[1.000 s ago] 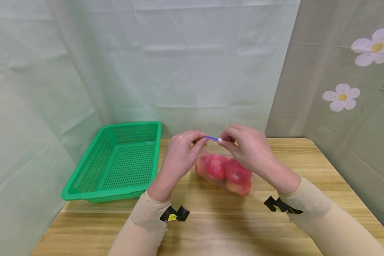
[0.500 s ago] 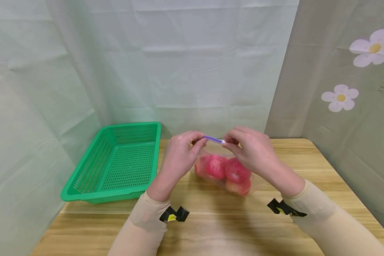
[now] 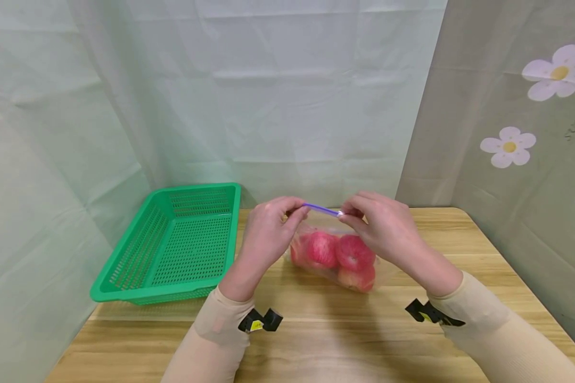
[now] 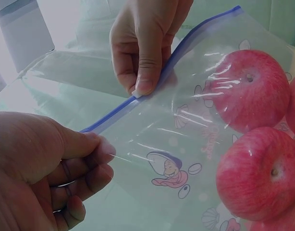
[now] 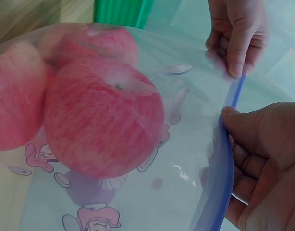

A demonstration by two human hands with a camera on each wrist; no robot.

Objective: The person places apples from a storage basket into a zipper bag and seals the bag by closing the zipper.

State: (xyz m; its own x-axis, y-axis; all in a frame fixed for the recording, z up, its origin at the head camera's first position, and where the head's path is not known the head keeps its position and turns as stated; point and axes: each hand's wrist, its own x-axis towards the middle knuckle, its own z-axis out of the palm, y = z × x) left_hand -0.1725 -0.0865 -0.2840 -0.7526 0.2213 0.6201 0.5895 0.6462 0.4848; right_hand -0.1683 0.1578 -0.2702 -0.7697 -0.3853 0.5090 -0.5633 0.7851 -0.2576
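Note:
A clear zip bag (image 4: pixel 186 130) printed with cartoon figures holds several red apples (image 3: pixel 323 250). Along its top edge runs a blue zip strip (image 3: pixel 322 209). My left hand (image 3: pixel 270 229) pinches the strip's left end between thumb and forefinger. Farther right, my right hand (image 3: pixel 383 221) pinches a small white slider (image 4: pixel 137 94) on the strip, thumb on the near side. In the right wrist view the strip bows past the right thumb, and the apples (image 5: pixel 104 118) bulge low in the bag.
A green plastic basket (image 3: pixel 165 291) with slotted walls stands left of the bag on the wooden table (image 3: pixel 306 346). Pale curtains (image 3: pixel 287 106) hang behind and at the sides.
My right hand has slid rightward along the strip with the slider, so more blue strip shows between the hands. The left hand stays nearly still, still pinching its end.

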